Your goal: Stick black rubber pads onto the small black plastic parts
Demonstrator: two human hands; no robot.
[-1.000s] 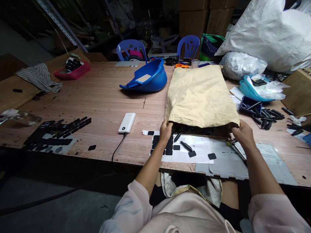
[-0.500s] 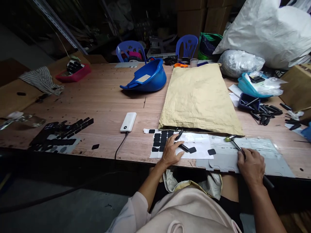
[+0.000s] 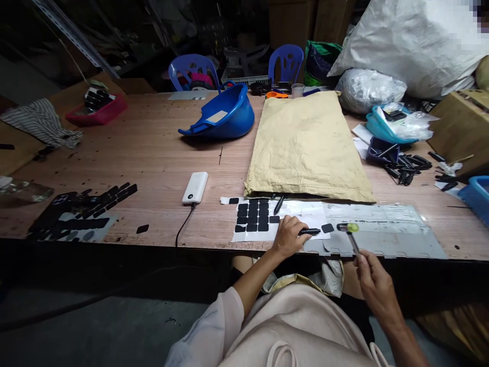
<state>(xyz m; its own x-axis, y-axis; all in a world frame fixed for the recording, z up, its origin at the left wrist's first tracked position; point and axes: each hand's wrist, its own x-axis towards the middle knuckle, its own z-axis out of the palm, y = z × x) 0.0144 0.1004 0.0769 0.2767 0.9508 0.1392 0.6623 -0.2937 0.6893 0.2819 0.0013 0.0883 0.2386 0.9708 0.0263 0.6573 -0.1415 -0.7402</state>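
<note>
My left hand (image 3: 287, 236) rests on the white sheet (image 3: 298, 216) at the table's front edge, fingers pinched on a slim black stick (image 3: 310, 232). A grid of black pads (image 3: 252, 219) lies on that sheet to the left of the hand. My right hand (image 3: 372, 283) is below the table edge, closed round the thin handle of a small hammer whose yellow-green head (image 3: 348, 227) hangs over the grey plate (image 3: 385, 234). A flat tan sack (image 3: 307, 145) lies just beyond both hands. Another black stick (image 3: 278, 205) lies by the sack's near edge.
A white power bank (image 3: 194, 187) with a cable lies left of the sheet. Black parts (image 3: 82, 211) lie at front left. A tipped blue basin (image 3: 221, 117), a red tray (image 3: 96, 109), blue chairs, white bags and a pile of black pieces (image 3: 405, 165) are around.
Both hands let go of the sack's open end, which now lies flat. The left hand took hold of a black stick; the right hand picked up the small hammer and drew it toward me.
</note>
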